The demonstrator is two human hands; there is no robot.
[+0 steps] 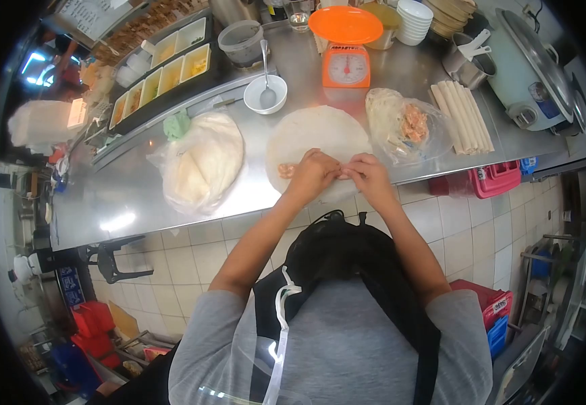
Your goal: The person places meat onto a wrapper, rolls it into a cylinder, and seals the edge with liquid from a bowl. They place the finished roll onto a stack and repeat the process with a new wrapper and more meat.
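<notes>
The left hand [315, 173] and right hand [368, 177] meet over the near part of a round pale wrapper [316, 131], fingers drawn in close; whether they pinch the filling or only press it, I cannot tell. Some filling [285, 170] shows at the wrapper's lower left. The wrapper lies flat on the worktop [124, 189]; it could tear if fingers dig in, and an uneven line of filling could leave a lump. Right of the wrapper sits a bag of filling [414, 125], close enough for an elbow or wrist to nudge; farther right, finished-looking rolls [462, 118].
</notes>
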